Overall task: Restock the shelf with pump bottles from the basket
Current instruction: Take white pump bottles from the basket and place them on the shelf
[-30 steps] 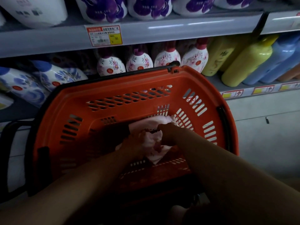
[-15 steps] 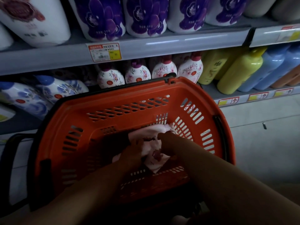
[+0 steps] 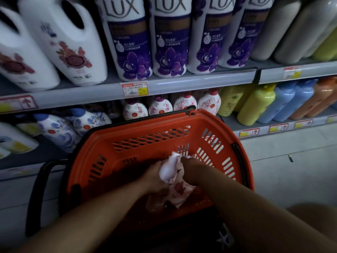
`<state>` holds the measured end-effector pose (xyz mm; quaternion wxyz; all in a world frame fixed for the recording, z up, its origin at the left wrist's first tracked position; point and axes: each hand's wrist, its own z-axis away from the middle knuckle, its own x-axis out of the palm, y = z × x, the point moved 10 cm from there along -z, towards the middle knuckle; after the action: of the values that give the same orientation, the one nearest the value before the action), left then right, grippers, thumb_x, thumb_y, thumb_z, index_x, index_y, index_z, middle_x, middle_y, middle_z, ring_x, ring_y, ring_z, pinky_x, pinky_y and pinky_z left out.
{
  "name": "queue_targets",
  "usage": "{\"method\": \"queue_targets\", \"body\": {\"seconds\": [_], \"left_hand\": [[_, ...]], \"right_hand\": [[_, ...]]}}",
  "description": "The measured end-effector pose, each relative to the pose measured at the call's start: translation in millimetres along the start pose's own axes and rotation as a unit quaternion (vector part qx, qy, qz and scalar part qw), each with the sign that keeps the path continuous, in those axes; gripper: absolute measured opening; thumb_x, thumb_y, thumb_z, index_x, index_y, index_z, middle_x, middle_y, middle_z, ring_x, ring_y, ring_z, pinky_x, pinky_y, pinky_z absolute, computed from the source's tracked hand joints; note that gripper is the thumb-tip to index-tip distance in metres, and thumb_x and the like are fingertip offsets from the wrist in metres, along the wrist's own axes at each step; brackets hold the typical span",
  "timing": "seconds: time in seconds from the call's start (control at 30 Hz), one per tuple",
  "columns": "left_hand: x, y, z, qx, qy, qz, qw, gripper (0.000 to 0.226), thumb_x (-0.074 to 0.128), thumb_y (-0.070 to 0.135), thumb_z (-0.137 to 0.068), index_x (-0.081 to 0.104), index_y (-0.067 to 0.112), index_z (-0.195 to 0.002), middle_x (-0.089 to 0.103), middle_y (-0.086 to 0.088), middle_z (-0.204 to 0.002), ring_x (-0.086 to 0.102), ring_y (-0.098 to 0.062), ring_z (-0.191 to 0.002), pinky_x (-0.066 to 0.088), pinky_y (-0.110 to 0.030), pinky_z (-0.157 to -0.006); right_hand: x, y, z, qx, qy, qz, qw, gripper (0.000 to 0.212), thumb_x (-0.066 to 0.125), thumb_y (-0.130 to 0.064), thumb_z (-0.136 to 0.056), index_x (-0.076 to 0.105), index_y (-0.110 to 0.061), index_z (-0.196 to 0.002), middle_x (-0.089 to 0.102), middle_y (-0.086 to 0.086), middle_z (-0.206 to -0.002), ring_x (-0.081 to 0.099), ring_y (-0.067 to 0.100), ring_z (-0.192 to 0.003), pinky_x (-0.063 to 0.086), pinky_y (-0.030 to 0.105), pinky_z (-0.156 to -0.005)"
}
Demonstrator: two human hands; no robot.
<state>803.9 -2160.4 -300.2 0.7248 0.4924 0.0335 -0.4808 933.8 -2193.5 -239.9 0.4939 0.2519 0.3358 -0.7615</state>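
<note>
Hands (image 3: 171,176) around glossy floral bottle (image 3: 177,187)

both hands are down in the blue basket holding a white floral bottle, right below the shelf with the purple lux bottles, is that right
Not quite: the basket is orange, not blue, as the head view shows. The rest holds: the left hand and right hand are both down in it, holding a white floral bottle, below the shelf with the purple Lux bottles.

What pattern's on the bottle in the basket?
White with pink-red flowers, seen in the head view: bottle held by left hand and right hand in the basket.
</note>
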Motion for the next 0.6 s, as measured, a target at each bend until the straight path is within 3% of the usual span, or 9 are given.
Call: {"method": "queue_targets", "body": {"seconds": [0.07,0.13,0.27,0.37,0.43,0.6], "left_hand": [[-18,12,10,-0.017,0.013,0.044,0.999,0.1,0.088,0.017,-0.058,0.037,0.014,-0.145,0.051,0.002,-0.135,0.052,-0.019,-0.122,0.046,-0.025,-0.091],[-46,43,24,0.019,0.053,0.084,0.995,0.086,0.085,0.006,-0.056,0.048,0.01,-0.134,0.06,-0.001,-0.123,0.058,-0.017,-0.11,0.049,-0.016,-0.08],[-107,86,62,0.084,0.133,0.157,0.975,0.075,0.078,0.006,-0.052,0.057,0.013,-0.123,0.067,-0.005,-0.113,0.064,-0.021,-0.1,0.053,-0.03,-0.082],[-146,112,92,0.119,0.152,0.196,0.961,0.076,0.079,0.006,-0.054,0.055,0.02,-0.124,0.067,-0.002,-0.11,0.064,-0.017,-0.095,0.052,-0.026,-0.077],[-169,128,114,0.14,0.169,0.201,0.955,0.078,0.078,0.011,-0.054,0.054,0.021,-0.128,0.068,-0.002,-0.11,0.066,-0.018,-0.096,0.054,-0.032,-0.081],[-217,153,162,0.178,0.219,0.239,0.929,0.056,0.075,-0.006,-0.072,0.06,0.02,-0.12,0.071,-0.001,-0.106,0.068,-0.021,-0.094,0.055,-0.031,-0.075]], "right_hand": [[-10,-12,11,-0.017,0.019,0.003,1.0,0.071,0.06,-0.014,-0.093,0.023,-0.006,-0.152,0.035,0.017,-0.153,0.038,0.031,-0.14,0.032,0.035,-0.114],[-26,-24,21,-0.028,0.059,0.0,0.998,0.062,0.06,-0.018,-0.094,0.032,-0.002,-0.147,0.043,0.019,-0.148,0.044,0.032,-0.135,0.035,0.032,-0.109],[-73,-53,53,-0.064,0.146,-0.106,0.981,0.05,0.055,-0.009,-0.09,0.04,-0.005,-0.138,0.053,0.02,-0.136,0.051,0.036,-0.124,0.038,0.032,-0.099],[-113,-76,81,-0.117,0.231,-0.177,0.949,0.04,0.053,-0.011,-0.091,0.047,-0.009,-0.131,0.06,0.018,-0.125,0.057,0.035,-0.113,0.045,0.037,-0.094],[-135,-91,101,-0.147,0.27,-0.243,0.92,0.029,0.048,-0.021,-0.097,0.049,-0.014,-0.126,0.064,0.013,-0.116,0.061,0.029,-0.103,0.049,0.043,-0.09],[-182,-132,153,-0.21,0.318,-0.358,0.853,0.026,0.041,-0.029,-0.102,0.053,-0.014,-0.12,0.064,0.004,-0.104,0.06,0.016,-0.088,0.048,0.032,-0.075]]}}
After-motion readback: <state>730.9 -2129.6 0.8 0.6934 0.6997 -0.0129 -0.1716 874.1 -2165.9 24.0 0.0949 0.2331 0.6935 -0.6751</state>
